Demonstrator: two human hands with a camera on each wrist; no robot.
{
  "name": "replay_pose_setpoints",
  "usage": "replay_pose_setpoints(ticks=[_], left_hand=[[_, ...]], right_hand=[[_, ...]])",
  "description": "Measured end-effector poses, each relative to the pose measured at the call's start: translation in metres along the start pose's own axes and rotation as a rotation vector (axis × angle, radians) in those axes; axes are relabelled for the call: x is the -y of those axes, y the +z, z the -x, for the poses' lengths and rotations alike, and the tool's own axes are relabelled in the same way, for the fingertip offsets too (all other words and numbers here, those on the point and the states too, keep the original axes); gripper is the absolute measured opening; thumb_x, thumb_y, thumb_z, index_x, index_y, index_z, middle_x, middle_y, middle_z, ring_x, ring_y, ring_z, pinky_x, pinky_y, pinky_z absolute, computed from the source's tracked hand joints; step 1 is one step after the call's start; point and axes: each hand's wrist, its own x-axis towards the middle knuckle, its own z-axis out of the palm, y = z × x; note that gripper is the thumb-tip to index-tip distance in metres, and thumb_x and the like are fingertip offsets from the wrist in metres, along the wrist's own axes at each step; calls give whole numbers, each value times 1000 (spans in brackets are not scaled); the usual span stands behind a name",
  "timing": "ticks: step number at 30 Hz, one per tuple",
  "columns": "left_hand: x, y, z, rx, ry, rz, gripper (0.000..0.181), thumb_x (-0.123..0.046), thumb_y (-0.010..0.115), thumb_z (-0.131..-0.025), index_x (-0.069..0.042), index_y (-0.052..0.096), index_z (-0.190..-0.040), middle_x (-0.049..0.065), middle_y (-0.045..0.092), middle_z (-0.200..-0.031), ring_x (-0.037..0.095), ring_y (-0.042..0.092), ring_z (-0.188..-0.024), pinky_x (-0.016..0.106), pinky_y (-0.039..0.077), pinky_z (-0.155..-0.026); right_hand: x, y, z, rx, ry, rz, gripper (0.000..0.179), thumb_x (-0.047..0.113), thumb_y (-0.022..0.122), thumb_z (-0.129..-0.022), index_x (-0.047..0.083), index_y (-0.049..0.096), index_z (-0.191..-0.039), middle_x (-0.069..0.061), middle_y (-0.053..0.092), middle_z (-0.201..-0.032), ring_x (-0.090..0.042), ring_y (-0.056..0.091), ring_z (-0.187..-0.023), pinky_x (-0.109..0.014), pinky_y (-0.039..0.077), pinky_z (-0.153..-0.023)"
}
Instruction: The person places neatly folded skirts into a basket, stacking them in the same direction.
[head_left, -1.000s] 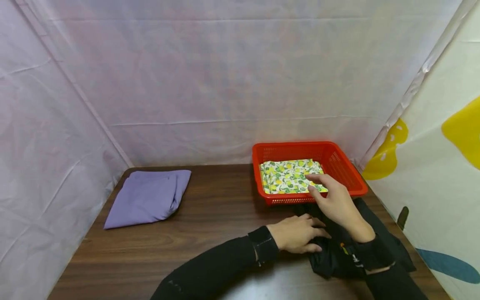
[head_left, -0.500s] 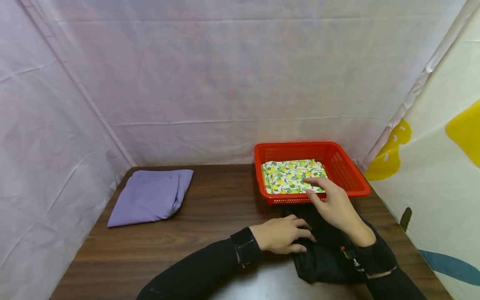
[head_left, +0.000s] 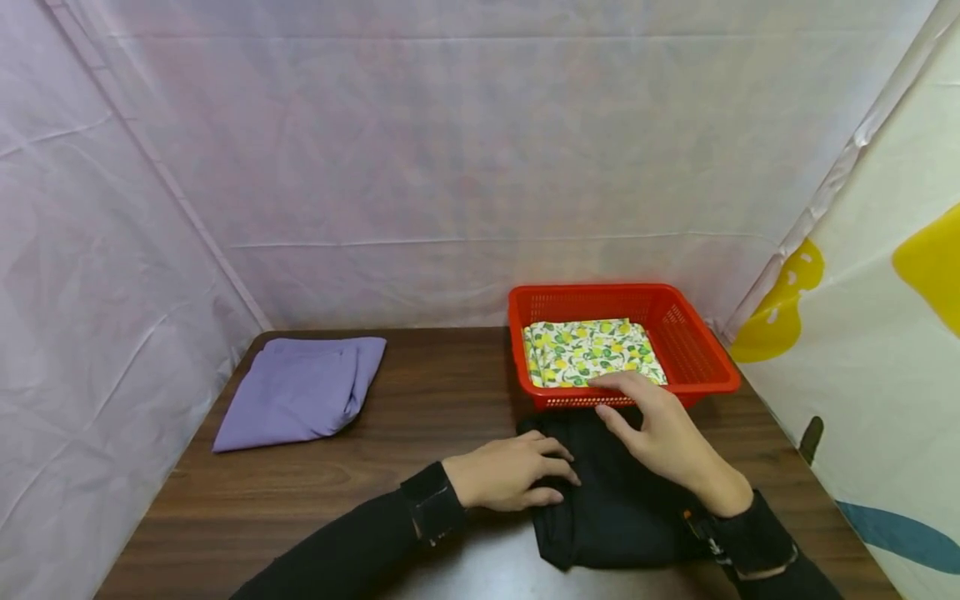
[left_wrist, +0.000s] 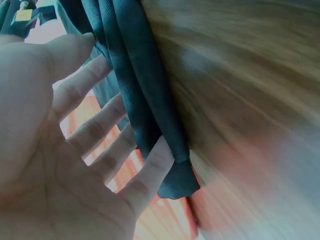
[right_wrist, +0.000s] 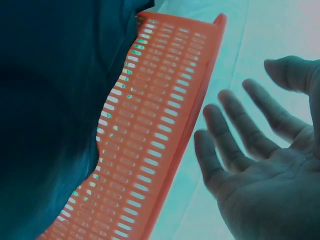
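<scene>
A folded black cloth [head_left: 615, 508] lies on the table in front of the red basket. At its left edge my left hand [head_left: 513, 472] touches the layered folds with extended fingers, palm down. The left wrist view shows those fingertips against the stacked layers of the black cloth [left_wrist: 145, 75]. My right hand [head_left: 667, 437] hovers over the cloth's upper right, fingers spread and thumb apart, holding nothing. In the right wrist view this right hand [right_wrist: 270, 165] is relaxed, apart from both cloth and basket. The right forearm hides part of the cloth.
The red perforated basket [head_left: 693, 367] stands at the back right, holding a folded lemon-print cloth [head_left: 588, 354]. A folded purple cloth [head_left: 300, 396] lies at the back left of the wooden table [head_left: 427, 392]. White fabric walls [head_left: 420, 167] stand behind and beside the table.
The black cloth has shifted left and now lies flatter and squarer. My left hand has moved left with its edge. My right hand has come slightly down and left.
</scene>
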Motion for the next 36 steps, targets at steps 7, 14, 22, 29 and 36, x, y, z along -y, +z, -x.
replay_pose_setpoints(ticks=[7,14,22,29,36], left_hand=[[11,-1,27,-6,-65,72,32,-38,69,-120,-34,79,-150,-3,71,-162,16,66,-141,32,61,-118],[20,0,56,-30,-89,127,29,-38,68,-120,-31,80,-146,-2,72,-159,17,66,-140,35,58,-122],[28,-1,87,-93,-159,194,23,-37,69,-120,-31,84,-137,-4,74,-153,18,66,-140,40,60,-120],[35,-2,108,-128,-190,213,20,-34,70,-120,-29,85,-132,-3,76,-152,21,68,-140,43,61,-119],[40,-7,121,-152,-237,203,17,-30,71,-119,-26,87,-125,-2,79,-146,22,71,-137,45,62,-117]], right_hand=[[8,6,7,78,-68,-71,49,9,93,-99,22,78,-143,6,81,-141,-18,78,-128,-13,53,-118],[12,22,18,235,-103,-63,42,13,90,-104,26,79,-142,8,79,-143,-16,76,-131,-46,67,-109],[18,33,22,455,3,-52,33,33,82,-112,27,79,-144,5,75,-152,-25,71,-141,-65,60,-117],[24,42,17,571,7,-71,37,36,81,-112,26,77,-147,-2,70,-162,-34,66,-149,-75,54,-120],[31,54,8,641,-8,-88,44,39,81,-112,26,74,-153,-3,64,-169,-35,62,-154,-75,51,-124]])
